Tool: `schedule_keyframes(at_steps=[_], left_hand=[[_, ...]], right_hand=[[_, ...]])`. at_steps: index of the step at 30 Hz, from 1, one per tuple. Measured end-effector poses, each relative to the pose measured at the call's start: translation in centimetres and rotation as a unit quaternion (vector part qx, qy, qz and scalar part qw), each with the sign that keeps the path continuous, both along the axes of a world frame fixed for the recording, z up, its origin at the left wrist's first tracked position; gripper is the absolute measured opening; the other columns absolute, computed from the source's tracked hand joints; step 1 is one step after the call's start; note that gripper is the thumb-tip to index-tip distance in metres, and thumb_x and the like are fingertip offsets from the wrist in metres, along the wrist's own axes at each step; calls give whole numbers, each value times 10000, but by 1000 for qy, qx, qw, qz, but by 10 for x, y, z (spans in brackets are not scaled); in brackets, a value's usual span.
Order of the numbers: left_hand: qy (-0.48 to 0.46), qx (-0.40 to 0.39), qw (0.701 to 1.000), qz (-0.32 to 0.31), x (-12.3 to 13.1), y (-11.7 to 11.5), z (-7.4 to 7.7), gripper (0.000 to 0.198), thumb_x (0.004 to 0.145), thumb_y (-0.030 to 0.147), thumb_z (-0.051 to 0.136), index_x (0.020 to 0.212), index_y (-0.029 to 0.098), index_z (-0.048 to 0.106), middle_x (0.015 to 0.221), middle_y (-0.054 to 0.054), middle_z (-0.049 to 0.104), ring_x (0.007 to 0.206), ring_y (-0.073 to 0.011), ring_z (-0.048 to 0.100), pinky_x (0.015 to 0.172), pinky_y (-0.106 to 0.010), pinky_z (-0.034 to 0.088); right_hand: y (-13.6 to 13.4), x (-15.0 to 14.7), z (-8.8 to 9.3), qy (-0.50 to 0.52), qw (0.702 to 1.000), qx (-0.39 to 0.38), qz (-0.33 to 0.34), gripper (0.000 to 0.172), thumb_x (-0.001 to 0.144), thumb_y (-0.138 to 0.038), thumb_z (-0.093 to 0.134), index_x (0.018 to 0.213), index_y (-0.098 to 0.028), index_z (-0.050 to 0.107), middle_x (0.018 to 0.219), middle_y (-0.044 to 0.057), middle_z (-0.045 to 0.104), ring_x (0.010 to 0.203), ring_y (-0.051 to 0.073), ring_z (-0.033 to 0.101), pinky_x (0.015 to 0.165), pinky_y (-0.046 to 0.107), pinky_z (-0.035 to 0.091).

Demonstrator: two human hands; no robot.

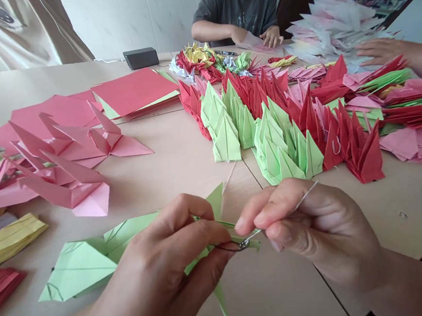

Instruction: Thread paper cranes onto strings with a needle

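Note:
Low in the middle, my left hand [181, 243] pinches a light green folded-paper piece [217, 201], whose points stick out above and below the fingers. A small dark loop [236, 247] with a shiny bit at its end shows at my left fingertips. My right hand [311, 228] is closed, its thumb and fingers gripping a thin pale wire or thread [307, 195] that reaches down to that loop. Both sets of fingertips are close together. Partly behind my left wrist lies a larger green folded-paper piece [83, 260] on the table.
Rows of green folded pieces [225, 127] and red folded pieces [361, 146] stand ahead. Pink paper cranes [78, 188] sit left, near flat red sheets [136, 91]. A person [238, 14] handles thin sheets across the table; another person's hand [381, 49] is right, near translucent sheets [332, 31].

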State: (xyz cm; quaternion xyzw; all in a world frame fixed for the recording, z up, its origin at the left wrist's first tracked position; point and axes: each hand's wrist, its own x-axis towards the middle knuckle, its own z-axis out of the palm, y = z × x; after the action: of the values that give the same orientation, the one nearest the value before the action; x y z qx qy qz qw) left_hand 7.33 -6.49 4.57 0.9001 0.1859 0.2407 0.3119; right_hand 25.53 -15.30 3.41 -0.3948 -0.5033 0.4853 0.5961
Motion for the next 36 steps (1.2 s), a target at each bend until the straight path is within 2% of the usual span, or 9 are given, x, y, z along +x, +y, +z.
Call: schedule_keyframes(at_steps=[6,11,15,18,21,24,28,31,36], left_hand=[[32,-5,999,0,-4,-4,-4,150,844,95,582,850,220,665,859,12,628,687,-60,614,632,-131,493],[75,7,997,11,-8,-4,5,115,895,163,581,953,230,655,1002,5,620,694,-66,609,636,-179,494],[33,50,992,111,-25,2,27,144,916,272,573,1045,236,624,987,6,630,681,-88,567,599,-192,481],[30,52,975,215,-54,6,32,197,927,346,536,1069,235,614,987,-17,637,754,-132,597,619,-218,500],[104,53,951,285,-92,5,13,317,906,461,539,1128,243,598,1131,-64,638,948,-226,639,718,-300,550],[161,74,939,294,-127,-4,-18,549,837,590,582,1277,264,527,1336,-108,557,1239,-339,514,969,-494,475],[190,67,929,310,-152,-16,-49,599,842,589,565,1358,303,461,1455,-111,471,1268,-368,507,943,-497,499],[181,53,929,320,-157,-17,-54,490,873,528,546,1298,285,517,1400,-101,527,1141,-318,608,897,-420,527],[173,30,928,329,-163,-9,-54,431,863,507,540,1230,283,572,1326,-77,574,1139,-299,598,900,-391,517]], right_hand=[[-1,10,4,116,990,-60,47,82,1005,-272,571,926,-259,591,1011,0,729,624,89,686,477,155,513],[5,14,9,117,992,-39,31,119,963,-292,632,867,-257,570,731,-46,666,542,100,642,440,163,508],[8,17,6,57,997,-14,-51,115,941,-351,645,889,-280,572,638,-61,546,477,96,526,407,170,452],[9,22,6,52,995,-31,-83,143,923,-388,655,891,-303,545,600,-66,495,439,103,485,372,179,396],[11,27,7,60,994,-53,-79,162,883,-393,702,889,-295,573,583,-64,474,421,93,430,368,175,356],[14,30,4,48,993,-78,-76,238,845,-343,743,1036,-299,608,594,-54,486,476,104,432,402,170,358],[17,31,-2,-39,991,-70,-108,459,873,-348,720,1270,-388,494,638,-60,522,536,127,469,459,185,383],[16,33,-3,-175,978,-84,-72,267,883,-439,691,1070,-256,638,672,-26,526,583,136,496,516,226,416],[10,39,-1,-410,899,-150,33,472,835,-613,645,1015,-179,682,728,23,566,661,186,545,612,295,453]])
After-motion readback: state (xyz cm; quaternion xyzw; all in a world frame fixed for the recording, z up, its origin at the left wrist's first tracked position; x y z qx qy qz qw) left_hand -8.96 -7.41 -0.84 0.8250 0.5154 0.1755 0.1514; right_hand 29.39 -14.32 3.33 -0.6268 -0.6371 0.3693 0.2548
